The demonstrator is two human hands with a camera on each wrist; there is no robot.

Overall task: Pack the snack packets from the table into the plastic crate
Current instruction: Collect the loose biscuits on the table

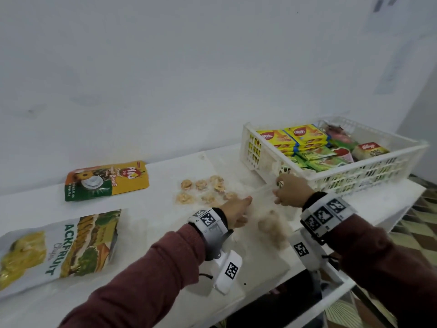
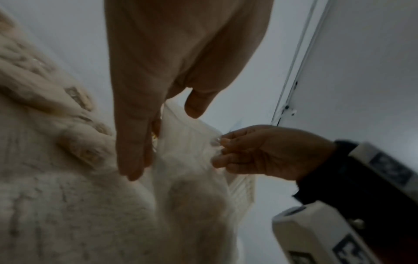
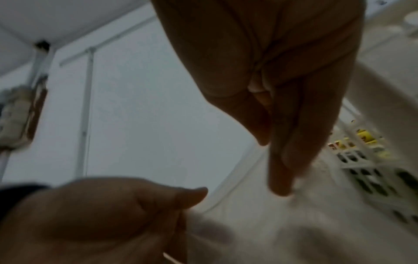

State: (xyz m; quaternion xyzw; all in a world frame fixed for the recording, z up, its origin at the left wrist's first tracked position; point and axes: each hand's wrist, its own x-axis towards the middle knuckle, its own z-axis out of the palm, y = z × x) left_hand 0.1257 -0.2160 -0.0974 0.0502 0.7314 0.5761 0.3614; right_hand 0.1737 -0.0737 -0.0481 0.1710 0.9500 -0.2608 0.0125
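A clear packet of pale cookies (image 1: 272,223), blurred, hangs just above the white table (image 1: 165,233), held between both hands. My left hand (image 1: 246,209) pinches its left top edge, and my right hand (image 1: 277,192) pinches the right top edge, close to the front wall of the white plastic crate (image 1: 354,171). In the left wrist view the packet (image 2: 181,160) sits between my left hand (image 2: 164,142) and my right hand (image 2: 219,151). The right wrist view shows my right hand (image 3: 271,166), my left hand (image 3: 181,205) and the crate (image 3: 366,171).
The crate holds several yellow, green and red snack packets (image 1: 305,138). On the table lie another clear cookie packet (image 1: 205,190), an orange pineapple pouch (image 1: 106,179) near the wall and a large jackfruit chips bag (image 1: 59,247) at the front left. The table's edge runs below my right forearm.
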